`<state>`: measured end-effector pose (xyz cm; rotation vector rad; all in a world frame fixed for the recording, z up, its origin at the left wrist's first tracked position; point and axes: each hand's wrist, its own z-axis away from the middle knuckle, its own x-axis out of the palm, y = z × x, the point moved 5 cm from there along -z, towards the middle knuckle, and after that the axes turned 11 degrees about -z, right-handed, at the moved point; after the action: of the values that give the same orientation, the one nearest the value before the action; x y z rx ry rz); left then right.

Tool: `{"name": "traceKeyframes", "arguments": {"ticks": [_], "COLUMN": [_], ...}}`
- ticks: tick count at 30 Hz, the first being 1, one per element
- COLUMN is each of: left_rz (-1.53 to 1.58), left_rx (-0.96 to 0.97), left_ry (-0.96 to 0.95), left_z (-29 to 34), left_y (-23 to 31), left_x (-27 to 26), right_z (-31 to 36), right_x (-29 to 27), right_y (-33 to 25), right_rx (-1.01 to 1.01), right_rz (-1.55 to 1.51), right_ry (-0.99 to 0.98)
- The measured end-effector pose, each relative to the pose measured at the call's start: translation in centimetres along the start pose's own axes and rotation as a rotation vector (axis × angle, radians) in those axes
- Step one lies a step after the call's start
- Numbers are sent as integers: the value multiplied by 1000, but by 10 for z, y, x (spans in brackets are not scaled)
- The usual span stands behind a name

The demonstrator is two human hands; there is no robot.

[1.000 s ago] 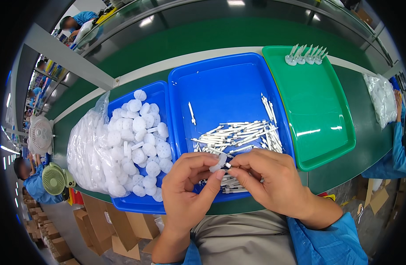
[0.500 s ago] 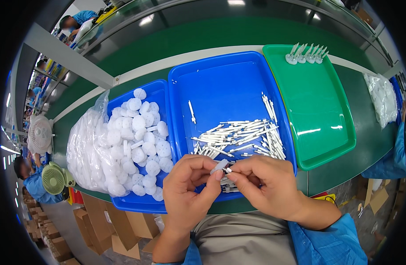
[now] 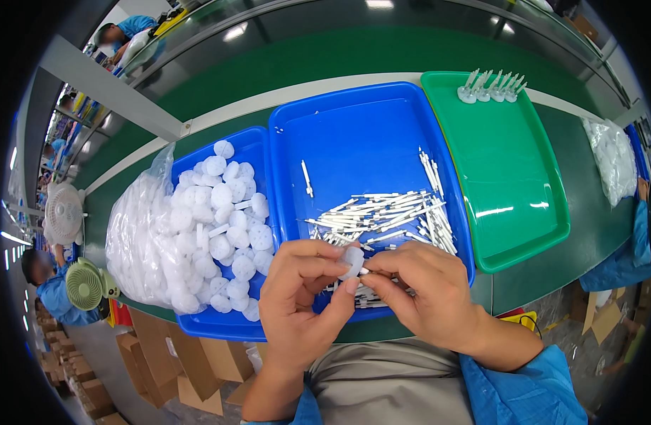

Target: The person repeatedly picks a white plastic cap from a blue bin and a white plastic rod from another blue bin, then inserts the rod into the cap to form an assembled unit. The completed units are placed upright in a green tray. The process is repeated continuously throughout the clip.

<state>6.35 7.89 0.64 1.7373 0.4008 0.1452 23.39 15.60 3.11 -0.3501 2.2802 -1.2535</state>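
Between thumb and fingers of my left hand (image 3: 302,301) is a round translucent white plastic disc (image 3: 352,261). My right hand (image 3: 433,296) is closed in a pinch on a thin white rod (image 3: 364,270), its tip against the disc's right side. Most of the rod is hidden by my fingers. Both hands are over the near edge of the middle blue tray (image 3: 354,149), where many slim white rods (image 3: 382,212) with dark tips lie in a pile. Similar white discs (image 3: 229,205), some with short stems, fill the smaller blue tray (image 3: 260,149) on the left.
A green tray (image 3: 513,177) at right carries several discs with upright rods (image 3: 490,88) at its far end. A clear plastic bag (image 3: 144,241) overlaps the left tray. Two fans (image 3: 88,285) stand at far left; cardboard boxes (image 3: 191,354) sit below the table edge.
The disc in my left hand has turned so that more of its round face shows. My right fingers have shifted slightly, still pinching the rod against it.
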Motion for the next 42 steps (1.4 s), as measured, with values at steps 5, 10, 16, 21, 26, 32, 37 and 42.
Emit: {"name": "traceKeyframes", "arguments": {"ticks": [5,10,16,21,26,32,37,42], "left_rz": [22,-89,-256,-24,77,29,-9,-40], "left_rx": [-18,70,183,-11,8,-15,-15,-34], "left_ry": [15,-39,-121,-20,-13,-24,-37,-52], "left_z": [-3,-1,-3,-1,-1,0,1,4], "left_y": [13,12,14,15,9,10,8,7], "left_x": [3,-1,-5,0,-5,-6,-8,-4], "right_z": [-2,-1,0,10,4,9,12,13], "right_x": [-4,-3,-1,2,-3,-3,-2,-1], "right_y": [-3,-4,-6,-1,-1,4,8,10], "right_rx": [-51,-57,-35,172,133,344,469,579], "right_rz": [34,15,-3,-199,-269,-384,-508,-626], "right_ry": [-59,-50,-30,4,-105,-50,-50,-61]}}
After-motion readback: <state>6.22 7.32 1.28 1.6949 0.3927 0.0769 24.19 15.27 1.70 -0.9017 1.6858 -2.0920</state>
